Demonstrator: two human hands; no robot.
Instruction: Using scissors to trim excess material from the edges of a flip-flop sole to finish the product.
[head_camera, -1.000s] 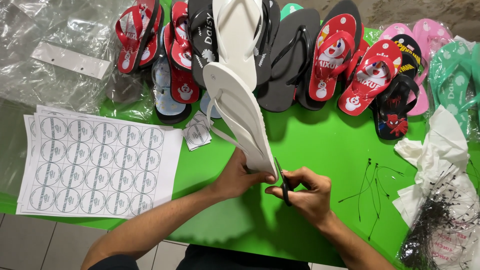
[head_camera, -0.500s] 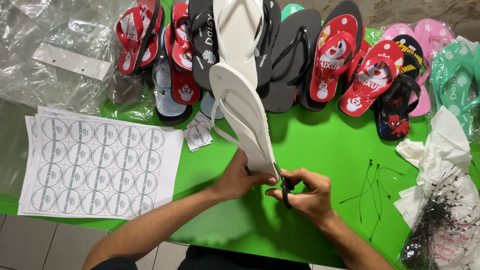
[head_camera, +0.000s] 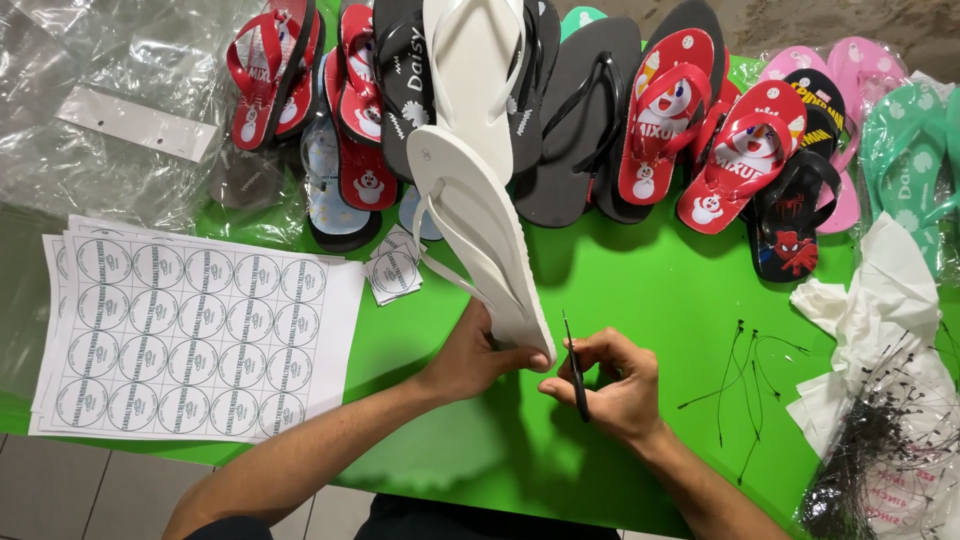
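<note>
A: State the left hand's pose.

B: The left hand (head_camera: 478, 352) comes in from the lower left, forearm angled up over the green tabletop (head_camera: 640, 300). Its fingers are closed around the heel end of a pair of white flip-flops (head_camera: 480, 215), thumb pressed against the near edge. The pair stands on its side, soles together, and runs away from the hand toward the row of flip-flops (head_camera: 560, 120) at the far edge.

A: And the right hand?

B: The right hand (head_camera: 610, 385) sits just right of the left, wrist bent, fingers curled shut on a thin black pin tool (head_camera: 575, 368). The tool's tip points up, close beside the heel of the white pair.

A: Surroundings?

B: Left of the left forearm lie label sheets (head_camera: 190, 335) with round stickers. Right of the right hand lie loose black ties (head_camera: 745, 375), and beyond them a bundle in white wrapping (head_camera: 880, 400).
</note>
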